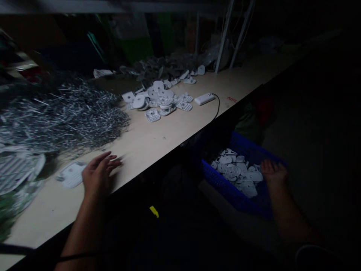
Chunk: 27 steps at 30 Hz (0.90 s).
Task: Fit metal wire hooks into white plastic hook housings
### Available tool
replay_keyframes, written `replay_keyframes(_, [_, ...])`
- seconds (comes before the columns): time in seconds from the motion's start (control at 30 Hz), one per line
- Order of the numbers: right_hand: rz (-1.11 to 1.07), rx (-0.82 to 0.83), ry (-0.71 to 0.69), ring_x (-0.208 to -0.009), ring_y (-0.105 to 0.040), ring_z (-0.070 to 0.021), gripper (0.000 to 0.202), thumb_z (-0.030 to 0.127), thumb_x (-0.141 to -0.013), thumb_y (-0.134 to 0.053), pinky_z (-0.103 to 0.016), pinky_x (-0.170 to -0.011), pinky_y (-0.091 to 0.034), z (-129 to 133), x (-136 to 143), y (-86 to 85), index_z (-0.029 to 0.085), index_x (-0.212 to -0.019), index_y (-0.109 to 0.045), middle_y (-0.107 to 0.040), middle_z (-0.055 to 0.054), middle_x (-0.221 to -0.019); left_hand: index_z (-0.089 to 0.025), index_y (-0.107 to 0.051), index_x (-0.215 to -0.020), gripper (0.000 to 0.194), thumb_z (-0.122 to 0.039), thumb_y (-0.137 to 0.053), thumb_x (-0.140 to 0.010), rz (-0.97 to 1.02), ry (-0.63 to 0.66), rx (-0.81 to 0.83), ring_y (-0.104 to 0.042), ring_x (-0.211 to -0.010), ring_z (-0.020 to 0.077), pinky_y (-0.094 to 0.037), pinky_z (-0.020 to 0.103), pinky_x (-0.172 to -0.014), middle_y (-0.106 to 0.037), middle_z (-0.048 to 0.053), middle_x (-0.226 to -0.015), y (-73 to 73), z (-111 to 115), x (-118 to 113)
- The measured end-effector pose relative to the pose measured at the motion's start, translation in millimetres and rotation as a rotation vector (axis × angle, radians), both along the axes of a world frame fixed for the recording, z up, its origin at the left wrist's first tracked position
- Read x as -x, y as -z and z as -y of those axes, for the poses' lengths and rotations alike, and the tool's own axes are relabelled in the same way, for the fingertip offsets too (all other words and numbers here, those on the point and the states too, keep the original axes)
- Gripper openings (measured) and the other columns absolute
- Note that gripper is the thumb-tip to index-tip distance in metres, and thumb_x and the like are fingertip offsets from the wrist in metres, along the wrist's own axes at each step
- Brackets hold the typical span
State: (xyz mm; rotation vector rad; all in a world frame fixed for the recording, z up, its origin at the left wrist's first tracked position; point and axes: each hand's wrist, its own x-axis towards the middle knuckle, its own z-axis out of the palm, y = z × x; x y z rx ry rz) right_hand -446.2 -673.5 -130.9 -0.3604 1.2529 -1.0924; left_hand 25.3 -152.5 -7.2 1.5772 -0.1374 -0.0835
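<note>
Our left hand (97,173) is half open above the table, fingers loosely bent, with nothing seen in it; a white part (73,175) lies just beside it. Our right hand (274,172) is spread open at the right side of the blue basket (222,188); we can't tell whether it touches the rim or the white pieces (232,172) inside. We'd judge the parts light, stiff and rather smooth, probably plastic, best pinched by opposite edges, sparing any thin tabs. The pale table (149,145) looks flat and hard. A tangle of metal pins (73,116) sits left, a white heap (158,96) farther off, and a power bank (204,99) right of it. The room is dim.
</note>
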Motion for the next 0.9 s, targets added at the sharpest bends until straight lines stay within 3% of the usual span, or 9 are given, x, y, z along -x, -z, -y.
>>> replay_keyframes(0.1, [0.112,0.014,0.015,-0.133,-0.060,-0.0166,0.027,0.027,-0.101,-0.040,-0.025,-0.087,-0.062,3,-28,-9.1,0.031,-0.090,-0.064,-0.058,-0.007,-0.149,-0.019,-0.075,-0.111,0.047,-0.040,-0.086,-0.070,-0.025,0.025,0.021,-0.074,-0.075,0.0176,-0.059,0.032,-0.075,-0.078,0.003,-0.096,-0.7,-2,2])
replay_keyframes(0.27, [0.218,0.045,-0.064,-0.132,-0.061,-0.0209,0.031,0.032,-0.104,-0.047,-0.027,-0.074,-0.064,6,-94,-27.8,0.035,-0.093,-0.075,-0.063,-0.007,-0.144,-0.014,-0.073,-0.116,0.056,-0.048,-0.086,-0.073,0.019,0.036,-0.013,-0.074,-0.076,0.0185,-0.058,0.034,-0.078,-0.077,0.008,-0.098,-0.6,-5,1])
replay_keyframes(0.4, [0.416,0.070,-0.141,-0.105,-0.073,-0.0201,0.026,0.028,-0.102,-0.051,-0.028,-0.073,-0.066,4,-155,-63.2,0.031,-0.102,-0.076,-0.062,-0.015,-0.141,-0.012,-0.073,-0.115,0.060,-0.052,-0.086,-0.072,0.030,0.023,-0.027,-0.073,-0.073,0.0190,-0.059,0.035,-0.079,-0.077,0.010,-0.097,-2.1,-5,3])
replay_keyframes(0.5, [0.475,0.055,-0.228,-0.087,-0.075,-0.0195,0.025,0.024,-0.098,-0.050,-0.031,-0.064,-0.068,-4,-204,-98.3,0.023,-0.108,-0.073,-0.069,-0.019,-0.120,-0.010,-0.073,-0.114,0.064,-0.055,-0.086,-0.070,0.027,0.021,-0.036,-0.073,-0.073,0.0196,-0.058,0.036,-0.078,-0.077,0.011,-0.097,-3.7,-5,4])
replay_keyframes(0.6, [0.434,0.081,-0.406,-0.077,-0.072,-0.0182,0.023,0.023,-0.097,-0.049,-0.029,-0.059,-0.066,-22,-251,-130.6,0.018,-0.104,-0.070,-0.070,-0.012,-0.098,-0.010,-0.074,-0.113,0.067,-0.057,-0.087,-0.068,0.024,0.031,-0.044,-0.073,-0.075,0.0212,-0.058,0.038,-0.081,-0.078,0.012,-0.097,-5.5,-6,4])
replay_keyframes(0.7, [0.354,0.171,-0.642,-0.073,-0.071,-0.0171,0.016,0.022,-0.093,-0.052,-0.027,-0.061,-0.064,-46,-295,-149.2,0.017,-0.100,-0.066,-0.070,-0.009,-0.091,-0.011,-0.074,-0.115,0.068,-0.059,-0.087,-0.069,0.027,0.036,-0.059,-0.074,-0.076,0.0219,-0.058,0.038,-0.082,-0.078,0.012,-0.100,-6.8,-7,4])
replay_keyframes(0.8, [-0.007,0.477,-0.915,-0.079,-0.073,-0.0193,0.020,0.028,-0.092,-0.056,-0.029,-0.069,-0.063,-64,-335,-150.3,0.017,-0.106,-0.063,-0.073,-0.012,-0.095,-0.011,-0.073,-0.116,0.069,-0.060,-0.085,-0.070,0.026,0.046,-0.080,-0.075,-0.079,0.0235,-0.059,0.039,-0.084,-0.078,0.013,-0.101,-7.4,-9,4])
replay_keyframes(0.9, [-0.238,0.670,-0.998,-0.092,-0.074,-0.0255,0.039,0.034,-0.085,-0.070,-0.036,-0.079,-0.063,-69,-373,-143.6,0.015,-0.119,-0.065,-0.074,-0.013,-0.105,-0.011,-0.073,-0.118,0.069,-0.061,-0.084,-0.071,0.015,0.053,-0.109,-0.076,-0.083,0.0253,-0.059,0.041,-0.089,-0.079,0.014,-0.104,-7.8,-11,3])
